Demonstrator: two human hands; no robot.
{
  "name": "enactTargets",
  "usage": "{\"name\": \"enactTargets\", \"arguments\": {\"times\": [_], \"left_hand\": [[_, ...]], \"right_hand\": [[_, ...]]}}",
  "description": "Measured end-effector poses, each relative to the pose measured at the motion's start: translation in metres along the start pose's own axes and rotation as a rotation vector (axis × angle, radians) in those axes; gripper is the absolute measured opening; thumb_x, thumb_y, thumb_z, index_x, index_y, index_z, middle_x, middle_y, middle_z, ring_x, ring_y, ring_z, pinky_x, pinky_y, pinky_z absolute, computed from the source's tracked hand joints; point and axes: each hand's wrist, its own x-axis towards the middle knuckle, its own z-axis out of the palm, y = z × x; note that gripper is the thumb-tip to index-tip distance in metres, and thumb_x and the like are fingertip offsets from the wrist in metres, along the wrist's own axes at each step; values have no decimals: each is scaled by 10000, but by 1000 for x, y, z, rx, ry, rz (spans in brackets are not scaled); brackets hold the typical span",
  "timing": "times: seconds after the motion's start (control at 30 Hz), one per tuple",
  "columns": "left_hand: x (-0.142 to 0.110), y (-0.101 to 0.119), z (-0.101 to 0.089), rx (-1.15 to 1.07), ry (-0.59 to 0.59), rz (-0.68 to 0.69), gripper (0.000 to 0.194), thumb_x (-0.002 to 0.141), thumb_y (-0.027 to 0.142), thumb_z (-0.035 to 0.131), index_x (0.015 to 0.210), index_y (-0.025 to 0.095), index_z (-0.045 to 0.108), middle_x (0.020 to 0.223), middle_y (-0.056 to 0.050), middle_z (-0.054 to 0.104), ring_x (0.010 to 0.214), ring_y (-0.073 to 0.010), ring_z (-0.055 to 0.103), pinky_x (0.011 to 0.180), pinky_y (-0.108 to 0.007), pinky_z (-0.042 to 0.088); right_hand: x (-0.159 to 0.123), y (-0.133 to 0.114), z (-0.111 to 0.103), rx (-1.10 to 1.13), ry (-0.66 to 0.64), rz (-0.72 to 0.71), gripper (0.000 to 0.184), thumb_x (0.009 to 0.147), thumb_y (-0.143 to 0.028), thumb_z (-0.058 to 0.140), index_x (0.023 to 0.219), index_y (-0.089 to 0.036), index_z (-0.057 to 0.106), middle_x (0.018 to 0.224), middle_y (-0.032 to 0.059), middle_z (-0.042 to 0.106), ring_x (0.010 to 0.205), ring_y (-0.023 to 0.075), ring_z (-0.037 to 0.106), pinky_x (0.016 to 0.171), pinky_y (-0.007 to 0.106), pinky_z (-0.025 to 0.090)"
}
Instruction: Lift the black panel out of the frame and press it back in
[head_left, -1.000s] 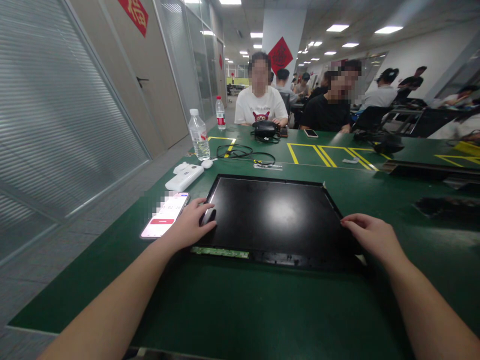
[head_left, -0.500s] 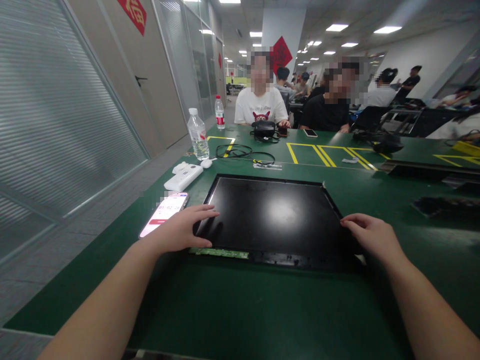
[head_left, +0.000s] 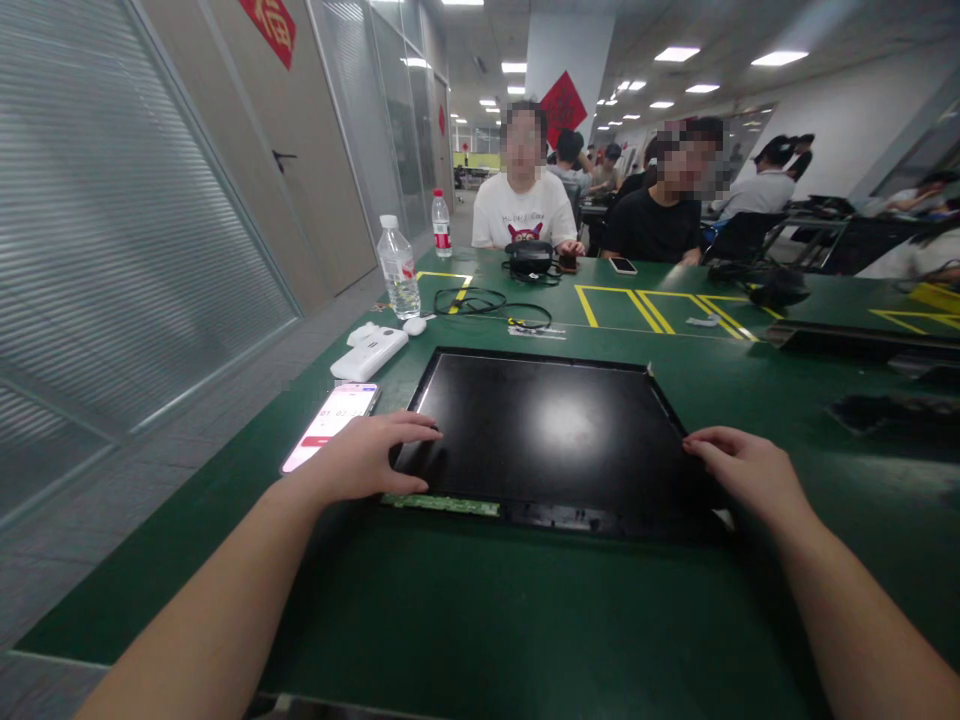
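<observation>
A black LCD screen panel (head_left: 540, 420) lies flat on the green table, glossy side up, with a round glare on it. A green circuit strip (head_left: 442, 505) shows along its near edge. At the panel's left edge rests my left hand (head_left: 367, 455), its thumb and fingers spread over the corner area. My right hand (head_left: 750, 475) has its thumb and fingertips pinched together on the panel's right rim. What the underside of the right fingers touches is hidden.
Left of the panel lie a lit phone (head_left: 330, 425) and a white box-shaped device (head_left: 370, 354). Behind are a water bottle (head_left: 399, 268), a black cable (head_left: 480, 302) and a red-capped bottle (head_left: 441, 225). Dark strips (head_left: 855, 343) lie at right. Two people sit across the table.
Both hands keep their places on the panel. The whole view has shifted very slightly, and nothing was let go or taken hold of.
</observation>
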Motion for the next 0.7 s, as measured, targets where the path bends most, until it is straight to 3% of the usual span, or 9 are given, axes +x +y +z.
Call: {"name": "enactTargets", "arguments": {"times": [0.5,0.7], "left_hand": [[1,-1,1,-7,-17,-9,551,807,543,751,1317,336,747,1505,-40,647,1361,-343,612,1097,-453,485],[1,-3,3,-25,-11,-38,618,780,575,762,1348,332,728,1500,-48,651,1387,-358,587,1123,-482,469]], "right_hand": [[-2,-6,-1,-4,-2,41,335,685,-519,599,768,-267,804,720,61,743,704,269,664,660,389,467],[-2,-5,-2,-7,-5,30,326,695,-514,599,772,-269,799,732,60,742,712,268,666,669,388,472]]}}
